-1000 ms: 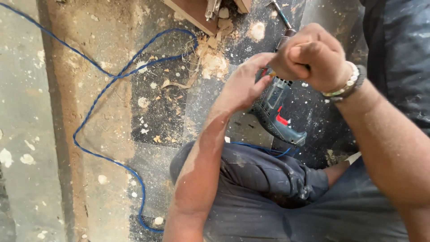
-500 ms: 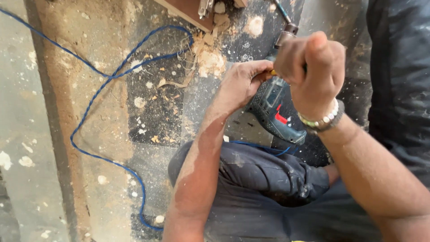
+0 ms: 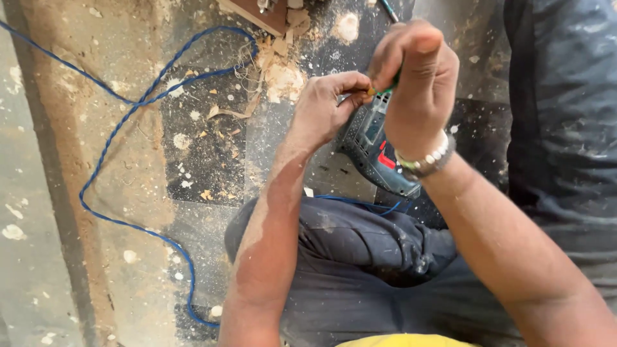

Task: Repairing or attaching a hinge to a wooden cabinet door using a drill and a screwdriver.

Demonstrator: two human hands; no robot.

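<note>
The drill (image 3: pixel 375 149) lies nose-up against the person's knee (image 3: pixel 360 238), well right of the blue cable (image 3: pixel 122 128) looping over the dusty floor (image 3: pixel 96 193). The left hand (image 3: pixel 328 106) is clasped round the drill's front end. The right hand (image 3: pixel 418 83), above the drill, is clenched on a small green-handled tool (image 3: pixel 384 91), its tip at the drill's nose. Judging by this, work on the nose is under way, not finished; the drill is not yet pointed at the wood (image 3: pixel 257 13) beyond it

Drill (image 3: pixel 376 151) lies above the knee (image 3: pixel 360 234), cable (image 3: pixel 122 128) looping left (on the floor (image 3: pixel 58 212)).
</note>
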